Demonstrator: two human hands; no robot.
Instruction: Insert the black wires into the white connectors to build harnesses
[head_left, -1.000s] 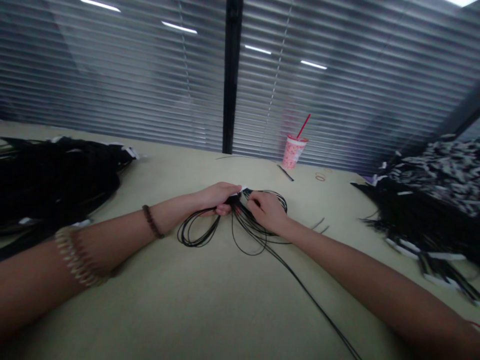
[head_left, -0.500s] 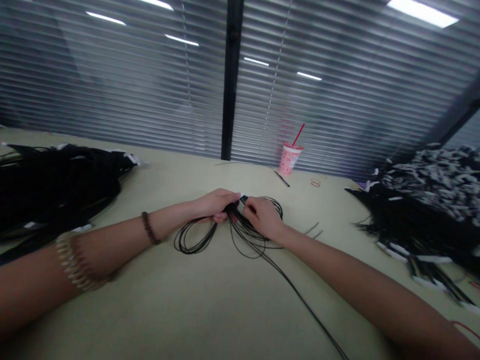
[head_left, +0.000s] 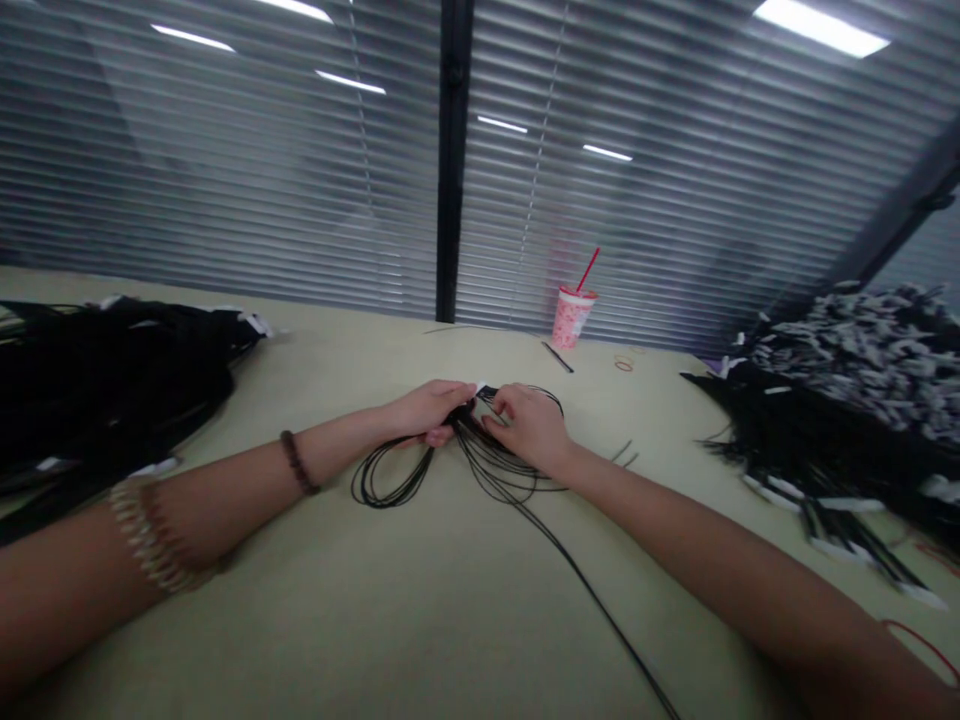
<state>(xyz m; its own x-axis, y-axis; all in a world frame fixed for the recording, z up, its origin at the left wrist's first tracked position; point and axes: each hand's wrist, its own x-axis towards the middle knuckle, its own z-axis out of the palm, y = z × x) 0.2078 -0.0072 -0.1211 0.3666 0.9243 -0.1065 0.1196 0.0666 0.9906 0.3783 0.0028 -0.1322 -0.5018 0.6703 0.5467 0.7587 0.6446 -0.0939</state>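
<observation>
A coiled bundle of thin black cables [head_left: 391, 500] lies over the middle of the pale table, its loops spreading to both sides. My left hand [head_left: 431, 410] is closed round the gathered middle of the bundle, with a small white piece at its fingertips. On the bundle's right side is my right hand [head_left: 527, 425], thumb and forefinger curled with a small gap between them; its other fingers rest by the cables, and what they hold is hidden. Long cable ends trail toward the lower right.
Black cables with white ends [head_left: 112, 380] are heaped at the left. Another black pile [head_left: 817, 430] and grey-white connectors [head_left: 877, 350] lie at the right. A pink cup [head_left: 574, 318] with a straw, a pen [head_left: 557, 357] and rubber bands [head_left: 623, 363] sit near the blinds.
The thumb and forefinger of my right hand have moved apart a little. My left hand keeps its hold on the bundle. The whole view has shifted slightly.
</observation>
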